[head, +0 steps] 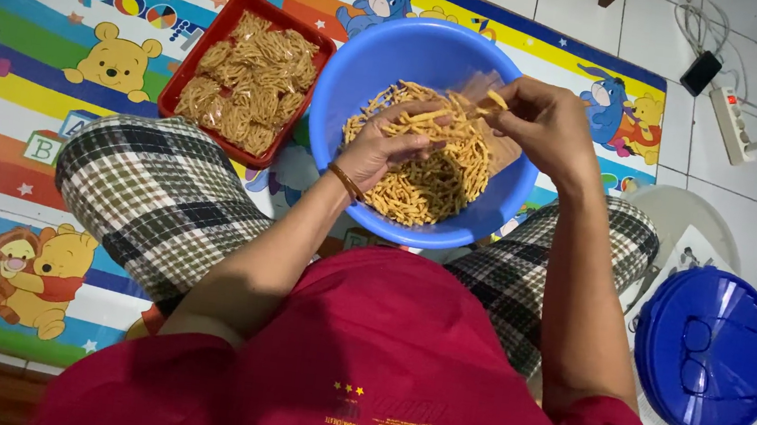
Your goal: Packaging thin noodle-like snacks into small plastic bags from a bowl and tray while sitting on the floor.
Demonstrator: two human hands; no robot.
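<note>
Head view: red tray (187, 77) beside blue bowl (356, 77)

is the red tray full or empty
Full: the red tray on the mat is packed edge to edge with small clear bags of stick snacks.

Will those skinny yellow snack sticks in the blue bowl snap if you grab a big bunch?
Probably. The snack sticks look thin, dry and stiff, so a tight squeeze would likely break some. They lie loosely piled in the blue bowl, so they seem light and apt to spill. The left hand cups them gently.
</note>
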